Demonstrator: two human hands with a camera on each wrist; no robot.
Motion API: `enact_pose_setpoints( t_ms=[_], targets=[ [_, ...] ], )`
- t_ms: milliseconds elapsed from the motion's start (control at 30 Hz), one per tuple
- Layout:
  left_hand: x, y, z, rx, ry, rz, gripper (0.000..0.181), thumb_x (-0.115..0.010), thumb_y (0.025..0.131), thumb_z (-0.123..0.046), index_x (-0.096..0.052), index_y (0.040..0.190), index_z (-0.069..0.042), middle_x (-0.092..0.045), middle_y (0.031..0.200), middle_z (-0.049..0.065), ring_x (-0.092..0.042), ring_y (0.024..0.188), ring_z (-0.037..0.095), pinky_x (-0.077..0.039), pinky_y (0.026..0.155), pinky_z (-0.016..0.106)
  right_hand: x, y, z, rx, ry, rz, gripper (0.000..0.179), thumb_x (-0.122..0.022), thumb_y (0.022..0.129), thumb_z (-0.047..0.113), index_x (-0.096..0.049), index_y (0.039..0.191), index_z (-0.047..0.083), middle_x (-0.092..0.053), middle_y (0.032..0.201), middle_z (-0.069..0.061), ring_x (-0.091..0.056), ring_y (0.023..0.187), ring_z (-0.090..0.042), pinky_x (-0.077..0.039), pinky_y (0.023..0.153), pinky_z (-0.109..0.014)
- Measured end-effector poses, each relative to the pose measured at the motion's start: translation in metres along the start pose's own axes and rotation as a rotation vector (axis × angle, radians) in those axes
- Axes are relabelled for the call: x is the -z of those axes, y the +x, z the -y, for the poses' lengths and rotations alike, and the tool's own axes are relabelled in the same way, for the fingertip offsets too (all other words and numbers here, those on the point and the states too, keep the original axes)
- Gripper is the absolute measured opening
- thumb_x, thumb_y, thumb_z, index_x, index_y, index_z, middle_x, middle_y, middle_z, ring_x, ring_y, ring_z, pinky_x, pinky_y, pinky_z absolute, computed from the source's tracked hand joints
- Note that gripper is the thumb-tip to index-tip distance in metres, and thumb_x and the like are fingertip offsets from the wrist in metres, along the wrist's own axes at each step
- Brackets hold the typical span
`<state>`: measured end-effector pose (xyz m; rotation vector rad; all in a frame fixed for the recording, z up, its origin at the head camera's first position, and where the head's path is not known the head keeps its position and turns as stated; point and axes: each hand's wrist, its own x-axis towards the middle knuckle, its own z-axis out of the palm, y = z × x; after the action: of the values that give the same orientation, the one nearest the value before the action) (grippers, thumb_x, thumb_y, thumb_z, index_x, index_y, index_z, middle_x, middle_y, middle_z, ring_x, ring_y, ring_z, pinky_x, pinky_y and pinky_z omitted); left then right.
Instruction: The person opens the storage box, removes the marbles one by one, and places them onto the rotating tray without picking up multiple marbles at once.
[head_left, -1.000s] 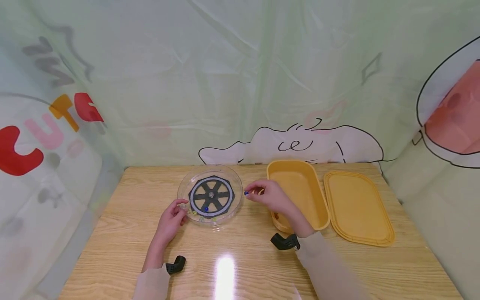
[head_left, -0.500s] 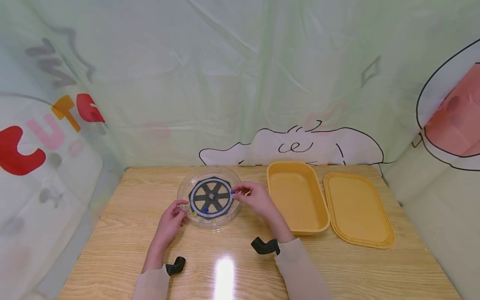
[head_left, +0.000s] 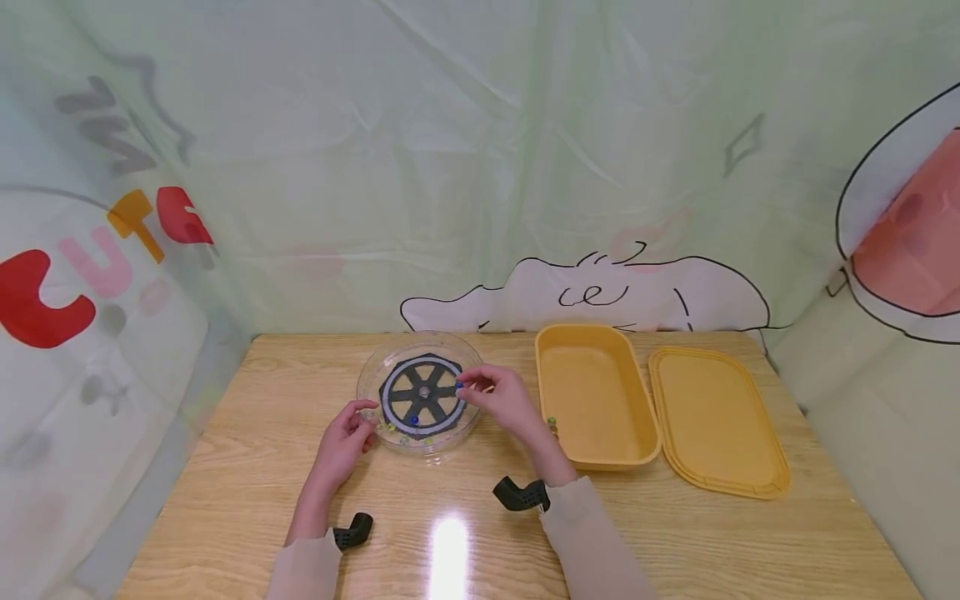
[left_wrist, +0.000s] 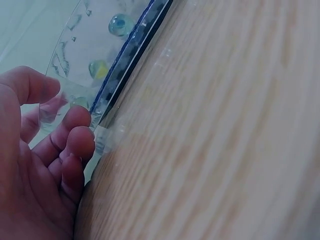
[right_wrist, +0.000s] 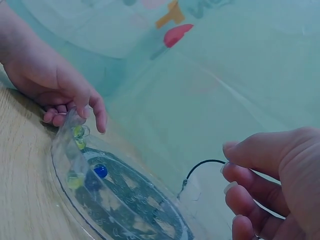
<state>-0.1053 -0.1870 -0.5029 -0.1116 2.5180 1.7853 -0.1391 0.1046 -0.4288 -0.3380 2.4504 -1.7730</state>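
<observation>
A clear round dish (head_left: 467, 350) stands on the table, with a dark spoked wheel pattern (head_left: 401, 395) at its base. My left hand (head_left: 343, 442) grips the dish's near left rim between thumb and fingers, as the left wrist view (left_wrist: 45, 135) also shows. Inside the dish lie a blue marble (right_wrist: 100, 171) and several clear marbles with yellow-green swirls (right_wrist: 76, 181). Over its right side, my right hand (head_left: 508, 404) pinches another blue marble (head_left: 459, 385) between fingertips. That held marble is hidden in the right wrist view, behind the fingers (right_wrist: 255, 185).
To the right of the dish stands a yellow tub (head_left: 600, 392), with small marbles (head_left: 552, 423) by its left wall. Its yellow lid (head_left: 716, 421) lies flat farther right. A printed curtain (head_left: 480, 167) hangs behind the wooden table (head_left: 375, 533).
My right hand has moved left from beside the tub to over the dish's right side, carrying the blue marble. The left hand stays on the rim.
</observation>
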Motion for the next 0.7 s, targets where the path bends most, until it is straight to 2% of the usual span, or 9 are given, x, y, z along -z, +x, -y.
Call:
enact_pose_setpoints(
  t_ms=[300, 567, 700],
  targets=[
    [-0.0017, 0.0006, -0.0002, -0.014, -0.004, -0.002, 0.024, -0.058, 0.100, -0.009, -0.061, 0.124, -0.009, -0.055, 0.074, 0.008, -0.054, 0.065, 0.020, -0.047, 0.060, 0.027, -0.0025, -0.0011, -0.0022, -0.035, 0.019, 0.006, 0.020, -0.076, 0.088, 0.010, -0.073, 0.107, 0.007, -0.068, 0.092, -0.001, -0.056, 0.087, -0.020, -0.047, 0.071, -0.027],
    [-0.0003, 0.0015, -0.0009, -0.018, -0.008, 0.005, 0.023, -0.058, 0.100, -0.010, -0.061, 0.123, -0.008, -0.055, 0.074, 0.010, -0.053, 0.065, 0.019, -0.046, 0.061, 0.027, -0.0039, 0.0008, -0.0031, -0.059, 0.015, 0.005, 0.021, -0.074, 0.088, 0.003, -0.072, 0.108, -0.001, -0.069, 0.094, -0.007, -0.057, 0.087, -0.023, -0.047, 0.071, -0.027],
    [0.0002, 0.0015, -0.0006, -0.006, -0.010, 0.003, 0.023, -0.059, 0.100, -0.011, -0.061, 0.123, -0.010, -0.055, 0.075, 0.009, -0.054, 0.065, 0.019, -0.046, 0.062, 0.027, -0.0013, 0.0007, -0.0023, -0.056, 0.012, 0.016, 0.017, -0.074, 0.088, 0.002, -0.073, 0.105, 0.002, -0.068, 0.091, -0.005, -0.057, 0.085, -0.022, -0.047, 0.071, -0.026]
  ],
)
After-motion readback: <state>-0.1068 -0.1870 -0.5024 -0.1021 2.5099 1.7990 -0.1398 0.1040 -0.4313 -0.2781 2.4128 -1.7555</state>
